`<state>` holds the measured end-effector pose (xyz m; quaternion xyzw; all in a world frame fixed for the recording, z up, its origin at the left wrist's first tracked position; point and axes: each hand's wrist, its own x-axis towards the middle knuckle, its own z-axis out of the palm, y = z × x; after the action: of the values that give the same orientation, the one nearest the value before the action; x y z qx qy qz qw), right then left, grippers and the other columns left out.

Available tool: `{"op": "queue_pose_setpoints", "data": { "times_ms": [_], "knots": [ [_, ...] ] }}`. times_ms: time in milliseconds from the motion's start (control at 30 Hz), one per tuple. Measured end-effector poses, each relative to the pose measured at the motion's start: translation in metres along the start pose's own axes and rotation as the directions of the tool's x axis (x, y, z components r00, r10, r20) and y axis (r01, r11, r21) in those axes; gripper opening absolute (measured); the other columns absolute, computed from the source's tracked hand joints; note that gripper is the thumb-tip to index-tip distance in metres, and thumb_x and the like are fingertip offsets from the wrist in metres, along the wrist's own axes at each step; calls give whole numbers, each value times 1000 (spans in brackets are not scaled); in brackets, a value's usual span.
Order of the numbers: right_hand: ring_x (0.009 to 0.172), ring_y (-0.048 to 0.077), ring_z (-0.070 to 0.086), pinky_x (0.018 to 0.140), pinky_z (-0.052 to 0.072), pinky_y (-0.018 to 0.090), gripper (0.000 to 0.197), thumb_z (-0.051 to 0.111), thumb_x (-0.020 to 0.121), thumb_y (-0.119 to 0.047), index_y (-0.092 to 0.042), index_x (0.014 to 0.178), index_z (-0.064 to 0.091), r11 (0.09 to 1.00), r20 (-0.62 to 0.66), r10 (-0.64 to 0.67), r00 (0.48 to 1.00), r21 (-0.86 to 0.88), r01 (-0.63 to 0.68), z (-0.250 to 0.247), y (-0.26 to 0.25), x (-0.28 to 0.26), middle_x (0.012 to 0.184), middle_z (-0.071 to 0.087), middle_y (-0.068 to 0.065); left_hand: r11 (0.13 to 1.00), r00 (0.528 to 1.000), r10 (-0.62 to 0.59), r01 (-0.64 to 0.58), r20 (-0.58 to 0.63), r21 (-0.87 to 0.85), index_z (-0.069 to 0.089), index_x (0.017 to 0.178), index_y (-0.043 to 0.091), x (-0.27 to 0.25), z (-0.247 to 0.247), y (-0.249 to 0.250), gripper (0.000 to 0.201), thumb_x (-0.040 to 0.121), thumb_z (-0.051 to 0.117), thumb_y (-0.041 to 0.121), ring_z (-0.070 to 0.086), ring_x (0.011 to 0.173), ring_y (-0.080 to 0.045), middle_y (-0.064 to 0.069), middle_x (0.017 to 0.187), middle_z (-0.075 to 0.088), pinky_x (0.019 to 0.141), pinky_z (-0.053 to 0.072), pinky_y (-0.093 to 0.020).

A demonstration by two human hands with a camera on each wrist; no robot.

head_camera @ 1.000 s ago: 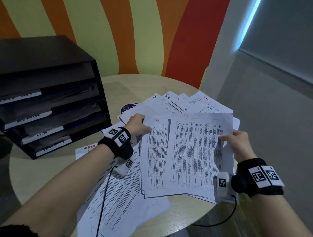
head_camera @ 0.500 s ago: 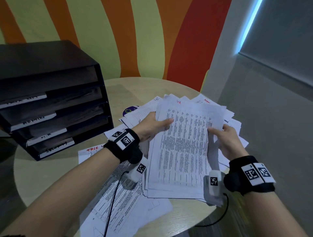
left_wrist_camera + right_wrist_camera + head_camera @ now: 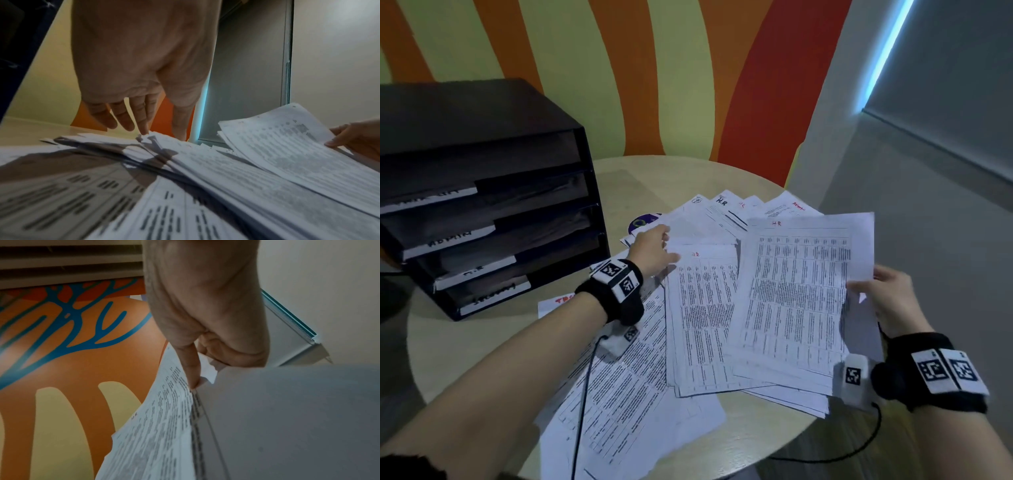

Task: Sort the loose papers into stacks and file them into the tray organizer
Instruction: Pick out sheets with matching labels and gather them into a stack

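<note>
Nearest the wearer, a loose printed white sheet with dense text columns hangs over the front edge of the round pale wooden table; the left forearm crosses above it; just beyond, the right hand pinches the right edge of a thin white sheaf of tabular pages marked "HR" in red, thumb on top and fingers curled beneath, the sheaf lifted clear on that side and tilted; the right wrist view shows the thumb pressing the paper edge against the curled fingers; beside it lies a second white tabular sheet marked "HR", flat on the heap, its near edge over a stack of white pages; the left hand is open, fingers straight and spread, tips touching down at the sheet's far left corner, gripping nothing; farther off, a fan of loose white papers with red handwritten labels spreads across the table, a small purple disc peeking from beneath; farthest left stands the black four-tier tray organizer with white label strips, well apart from both hands; the step looks like gathering matching HR pages; best to slide the flat sheet by its corner with light fingertip pressure, bring it under the held sheaf, square the edges before filing, and keep the pinch firm so the tilted pages do not slip or crease
</note>
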<state>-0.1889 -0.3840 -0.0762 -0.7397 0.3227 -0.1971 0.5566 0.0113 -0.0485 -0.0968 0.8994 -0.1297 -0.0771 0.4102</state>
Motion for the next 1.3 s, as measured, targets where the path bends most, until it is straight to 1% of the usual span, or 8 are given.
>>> {"op": "queue_pose_setpoints", "data": {
  "times_ms": [167,400,633,800,933,1067,1133,1300],
  "knots": [
    [81,29,68,80,53,43,25,65,75,10,-12,85,73,999,-7,22,1000,32,-22,-4,5,1,90,74,12,918,997,75,-76,18,388,53,134,17,3,7,-9,66,75,81,27,45,125,-28,-5,131,58,105,37,-44],
    [80,28,65,78,50,40,26,65,76,10,-15,80,72,999,-9,7,1000,44,-7,1,6,1,89,72,13,907,976,216,-193,-20,374,64,121,15,0,8,3,43,80,66,3,49,114,-29,-10,118,55,96,44,-41],
    [82,29,64,81,50,43,28,64,74,12,-15,78,72,999,5,-1,1000,54,1,8,5,-2,88,72,13,832,997,49,-74,59,549,67,102,18,-9,12,7,32,76,78,30,34,118,-29,-8,120,41,96,38,-36],
    [84,31,66,85,51,46,31,62,76,15,-14,80,71,997,18,13,1000,77,-14,8,3,-4,87,72,10,992,961,37,-69,-275,-108,59,98,10,-12,-4,24,8,92,54,8,53,91,-24,-6,102,53,65,41,-24],
    [80,26,60,75,47,41,19,63,64,8,5,82,68,995,30,30,999,94,-33,10,5,-3,84,67,14,779,984,-110,-2,-139,-627,54,125,-2,-9,-34,30,39,93,64,19,64,104,-27,-14,119,65,90,54,-40],
    [78,25,57,73,42,38,19,56,73,16,10,88,66,997,47,30,998,73,-34,19,3,-6,84,65,18,955,964,-134,188,232,-228,52,112,12,-36,-25,31,24,91,60,2,64,80,-24,-9,101,64,65,53,-33],
    [78,25,59,74,43,38,22,55,73,17,8,88,68,998,53,31,998,53,-34,22,1,-8,86,67,20,965,996,-83,91,43,-248,59,97,9,-38,-22,29,20,88,52,-7,59,69,-13,-1,90,61,62,49,-33],
    [75,21,53,70,38,35,24,54,67,12,12,90,63,998,19,46,999,38,-46,20,5,-3,80,60,11,722,919,-194,-103,-343,-684,58,119,-4,-3,-102,18,34,87,66,-1,63,107,-24,-8,115,64,85,54,-34]
  ]
}}
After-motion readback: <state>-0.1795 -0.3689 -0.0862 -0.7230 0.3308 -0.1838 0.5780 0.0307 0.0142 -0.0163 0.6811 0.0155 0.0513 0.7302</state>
